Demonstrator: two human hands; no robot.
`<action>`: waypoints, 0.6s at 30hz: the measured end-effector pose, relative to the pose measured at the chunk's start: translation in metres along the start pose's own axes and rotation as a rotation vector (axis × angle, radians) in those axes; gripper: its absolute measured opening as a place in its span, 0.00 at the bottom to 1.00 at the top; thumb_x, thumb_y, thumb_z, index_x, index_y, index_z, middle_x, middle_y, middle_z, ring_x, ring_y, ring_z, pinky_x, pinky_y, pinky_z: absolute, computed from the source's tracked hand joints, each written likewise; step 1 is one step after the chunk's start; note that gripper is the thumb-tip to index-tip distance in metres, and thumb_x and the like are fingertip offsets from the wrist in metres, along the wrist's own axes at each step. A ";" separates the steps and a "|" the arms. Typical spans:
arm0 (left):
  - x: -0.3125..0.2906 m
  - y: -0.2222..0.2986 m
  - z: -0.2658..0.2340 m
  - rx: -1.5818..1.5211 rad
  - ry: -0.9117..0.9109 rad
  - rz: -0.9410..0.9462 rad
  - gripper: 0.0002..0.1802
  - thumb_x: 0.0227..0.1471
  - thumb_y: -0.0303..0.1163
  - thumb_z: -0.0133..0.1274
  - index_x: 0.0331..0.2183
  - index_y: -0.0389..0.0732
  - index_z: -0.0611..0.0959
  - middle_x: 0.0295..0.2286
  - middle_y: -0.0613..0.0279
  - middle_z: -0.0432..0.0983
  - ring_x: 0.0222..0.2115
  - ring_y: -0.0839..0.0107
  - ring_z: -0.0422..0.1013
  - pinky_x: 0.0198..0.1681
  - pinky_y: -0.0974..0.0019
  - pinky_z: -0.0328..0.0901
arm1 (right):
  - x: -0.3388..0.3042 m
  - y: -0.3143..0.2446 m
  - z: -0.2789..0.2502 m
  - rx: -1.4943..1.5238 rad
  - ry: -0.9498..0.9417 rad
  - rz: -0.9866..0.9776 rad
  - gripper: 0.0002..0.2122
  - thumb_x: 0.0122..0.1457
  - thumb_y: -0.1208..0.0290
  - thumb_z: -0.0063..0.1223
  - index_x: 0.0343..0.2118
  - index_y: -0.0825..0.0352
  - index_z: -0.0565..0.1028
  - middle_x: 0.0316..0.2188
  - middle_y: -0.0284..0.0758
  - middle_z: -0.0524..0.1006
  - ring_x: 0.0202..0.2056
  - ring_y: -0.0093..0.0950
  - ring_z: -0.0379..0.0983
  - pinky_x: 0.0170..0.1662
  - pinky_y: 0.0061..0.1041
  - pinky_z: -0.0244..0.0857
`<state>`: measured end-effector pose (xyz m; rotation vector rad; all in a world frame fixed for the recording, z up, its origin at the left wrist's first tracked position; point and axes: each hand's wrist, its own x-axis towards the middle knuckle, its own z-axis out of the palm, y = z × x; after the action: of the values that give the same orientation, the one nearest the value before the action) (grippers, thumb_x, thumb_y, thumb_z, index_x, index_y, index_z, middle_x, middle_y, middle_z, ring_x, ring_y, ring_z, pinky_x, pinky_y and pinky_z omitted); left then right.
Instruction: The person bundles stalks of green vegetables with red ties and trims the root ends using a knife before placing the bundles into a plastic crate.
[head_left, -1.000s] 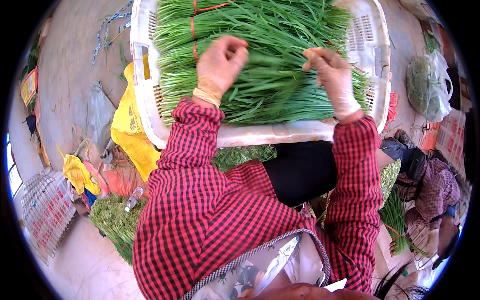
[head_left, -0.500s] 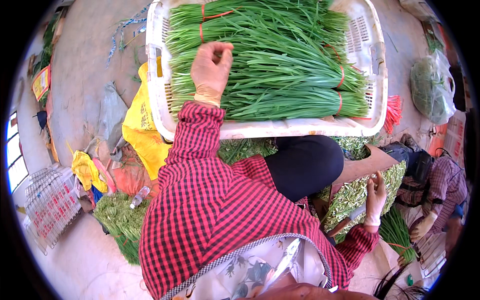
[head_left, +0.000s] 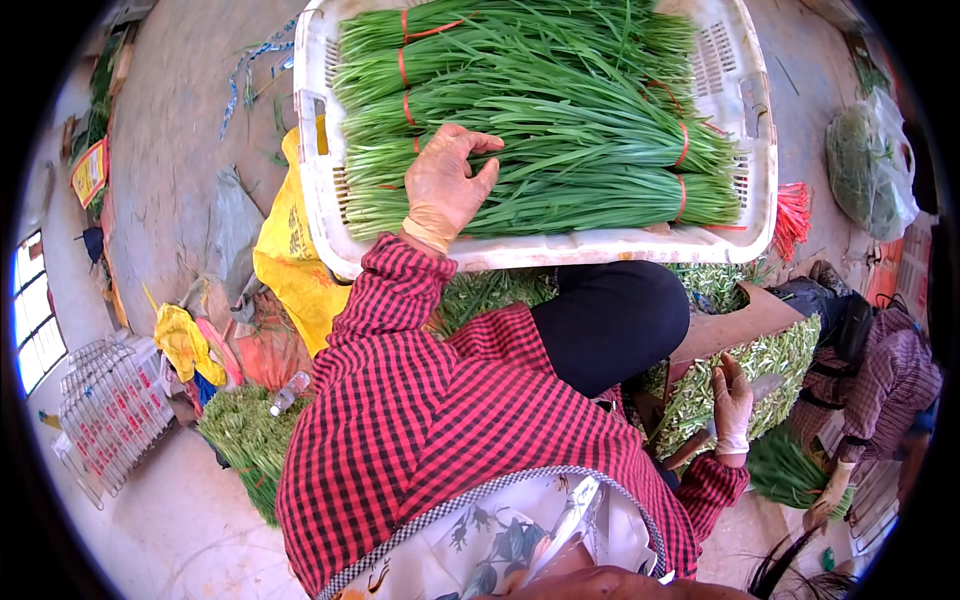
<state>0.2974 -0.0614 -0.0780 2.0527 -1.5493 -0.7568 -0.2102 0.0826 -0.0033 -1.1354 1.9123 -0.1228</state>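
Observation:
A white plastic crate (head_left: 540,250) holds several bundles of long green garlic chives (head_left: 590,130), tied with red bands. Over the crate's near left part is my left hand (head_left: 448,190), in a thin glove, fingers half curled and thumb apart. It is empty and close to the stalks; whether it touches them I cannot tell. My right hand (head_left: 733,405), also gloved, hovers low at the right with fingers raised and loosely spread. Behind it lies a knife (head_left: 690,448), partly hidden, above many short pale green cuttings (head_left: 785,360) beside a brown board (head_left: 735,325).
Another person's gloved hand (head_left: 832,490) is at a chive bundle (head_left: 790,465) on the right. A filled clear plastic bag (head_left: 870,165) and red ties (head_left: 790,220) lie beyond the crate. At left are a yellow sack (head_left: 285,250), a bottle (head_left: 290,393) and a chive pile (head_left: 245,435).
My left hand has moved down and right over the crate, towards its near edge. My right hand has dropped slightly and moved left. The other person's hand and bundle have shifted.

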 end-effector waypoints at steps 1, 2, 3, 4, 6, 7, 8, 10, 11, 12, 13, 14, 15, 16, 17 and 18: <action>0.001 0.000 0.002 0.012 -0.017 -0.013 0.14 0.43 0.33 0.63 0.37 0.51 0.87 0.32 0.70 0.76 0.19 0.77 0.68 0.29 0.69 0.67 | 0.000 0.001 -0.001 -0.035 -0.005 -0.006 0.20 0.65 0.72 0.52 0.57 0.73 0.68 0.50 0.40 0.76 0.48 0.26 0.72 0.51 0.23 0.67; 0.002 0.001 0.003 0.024 -0.034 -0.027 0.14 0.43 0.33 0.63 0.37 0.51 0.87 0.32 0.70 0.76 0.20 0.76 0.69 0.29 0.69 0.67 | 0.000 0.002 0.001 -0.005 0.002 -0.013 0.20 0.65 0.72 0.52 0.57 0.73 0.68 0.49 0.40 0.76 0.47 0.26 0.73 0.50 0.23 0.67; 0.003 0.001 0.005 0.031 -0.031 -0.015 0.14 0.43 0.33 0.63 0.37 0.51 0.87 0.32 0.70 0.76 0.20 0.76 0.69 0.29 0.69 0.67 | 0.000 0.005 0.004 0.025 0.010 -0.019 0.20 0.65 0.71 0.52 0.57 0.73 0.68 0.48 0.40 0.77 0.46 0.25 0.73 0.49 0.23 0.67; 0.004 0.002 0.005 0.038 -0.028 -0.003 0.14 0.44 0.34 0.63 0.37 0.52 0.87 0.32 0.70 0.76 0.21 0.76 0.69 0.29 0.68 0.67 | -0.001 0.007 0.006 0.055 0.018 -0.026 0.20 0.65 0.71 0.52 0.57 0.73 0.68 0.47 0.39 0.77 0.45 0.25 0.73 0.49 0.22 0.67; 0.007 0.003 0.009 -0.021 -0.013 0.003 0.13 0.45 0.35 0.62 0.37 0.52 0.87 0.30 0.70 0.77 0.21 0.76 0.71 0.29 0.68 0.67 | -0.002 0.007 0.007 0.041 -0.003 -0.002 0.20 0.65 0.71 0.52 0.57 0.74 0.69 0.46 0.38 0.77 0.44 0.23 0.73 0.48 0.22 0.67; 0.008 0.003 0.013 -0.086 -0.002 -0.003 0.13 0.46 0.37 0.62 0.38 0.51 0.87 0.29 0.70 0.77 0.22 0.75 0.71 0.29 0.68 0.67 | -0.003 0.006 0.008 0.034 -0.013 0.011 0.20 0.65 0.71 0.52 0.56 0.74 0.69 0.45 0.38 0.78 0.43 0.23 0.73 0.47 0.21 0.67; 0.009 0.004 0.016 -0.148 0.010 -0.008 0.13 0.47 0.38 0.62 0.38 0.51 0.87 0.27 0.70 0.77 0.22 0.75 0.72 0.30 0.67 0.67 | -0.003 0.006 0.008 0.029 -0.012 0.009 0.19 0.64 0.71 0.52 0.56 0.74 0.69 0.45 0.37 0.78 0.43 0.23 0.73 0.47 0.21 0.67; 0.018 0.007 0.021 -0.104 -0.098 -0.098 0.14 0.48 0.42 0.61 0.38 0.50 0.86 0.24 0.70 0.77 0.22 0.75 0.73 0.30 0.67 0.67 | -0.003 0.002 0.010 0.019 -0.010 0.006 0.19 0.64 0.71 0.52 0.56 0.73 0.69 0.44 0.37 0.78 0.42 0.22 0.73 0.46 0.21 0.68; 0.023 0.009 0.024 -0.083 -0.153 -0.142 0.14 0.49 0.44 0.60 0.38 0.50 0.86 0.22 0.70 0.77 0.23 0.74 0.73 0.30 0.67 0.67 | -0.003 -0.001 0.011 0.012 -0.010 0.018 0.19 0.64 0.72 0.52 0.56 0.73 0.69 0.43 0.36 0.78 0.42 0.22 0.73 0.46 0.21 0.68; 0.025 0.012 0.025 -0.058 -0.164 -0.146 0.15 0.49 0.45 0.60 0.38 0.49 0.86 0.21 0.70 0.77 0.23 0.74 0.73 0.30 0.67 0.67 | -0.004 -0.005 0.011 0.006 -0.011 0.029 0.19 0.64 0.72 0.52 0.56 0.73 0.69 0.43 0.36 0.78 0.42 0.22 0.74 0.46 0.21 0.68; 0.027 0.015 0.026 -0.033 -0.174 -0.149 0.16 0.49 0.46 0.60 0.38 0.49 0.86 0.21 0.70 0.77 0.23 0.73 0.74 0.30 0.67 0.67 | -0.004 -0.009 0.012 -0.001 -0.012 0.040 0.19 0.64 0.72 0.52 0.56 0.73 0.69 0.43 0.36 0.78 0.41 0.22 0.74 0.46 0.21 0.68; 0.028 0.017 0.027 -0.008 -0.184 -0.152 0.17 0.48 0.47 0.60 0.38 0.48 0.86 0.20 0.70 0.77 0.23 0.73 0.74 0.30 0.66 0.68 | -0.004 -0.011 0.013 -0.014 -0.004 0.016 0.19 0.64 0.72 0.52 0.56 0.73 0.70 0.42 0.36 0.78 0.41 0.22 0.74 0.45 0.21 0.68; 0.030 0.015 0.030 -0.007 -0.181 -0.149 0.18 0.47 0.47 0.61 0.38 0.48 0.85 0.21 0.70 0.78 0.23 0.74 0.74 0.30 0.66 0.68 | -0.004 -0.014 0.015 -0.027 0.004 -0.008 0.19 0.63 0.73 0.53 0.56 0.73 0.70 0.42 0.36 0.78 0.41 0.22 0.74 0.45 0.21 0.68; 0.031 0.014 0.032 -0.021 -0.192 -0.169 0.18 0.47 0.48 0.61 0.38 0.49 0.85 0.22 0.70 0.78 0.25 0.72 0.75 0.32 0.65 0.68 | -0.004 -0.014 0.015 -0.040 0.011 -0.032 0.18 0.63 0.73 0.53 0.55 0.72 0.70 0.41 0.36 0.79 0.41 0.22 0.74 0.45 0.21 0.68; 0.033 0.014 0.033 -0.036 -0.201 -0.189 0.18 0.47 0.48 0.60 0.38 0.49 0.85 0.23 0.69 0.79 0.26 0.69 0.75 0.33 0.64 0.68 | -0.003 -0.011 0.015 -0.024 -0.006 -0.005 0.19 0.64 0.72 0.53 0.56 0.73 0.70 0.43 0.37 0.78 0.42 0.23 0.73 0.47 0.22 0.68; 0.034 0.014 0.034 -0.050 -0.211 -0.210 0.18 0.47 0.48 0.60 0.39 0.50 0.85 0.24 0.69 0.79 0.28 0.67 0.76 0.35 0.63 0.68 | -0.002 -0.004 0.014 -0.009 -0.024 0.022 0.19 0.64 0.72 0.53 0.56 0.74 0.69 0.45 0.37 0.77 0.44 0.23 0.72 0.49 0.22 0.67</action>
<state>0.2724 -0.0988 -0.0993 2.1788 -1.4180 -1.1103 -0.1975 0.0868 -0.0082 -1.1174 1.9057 -0.0883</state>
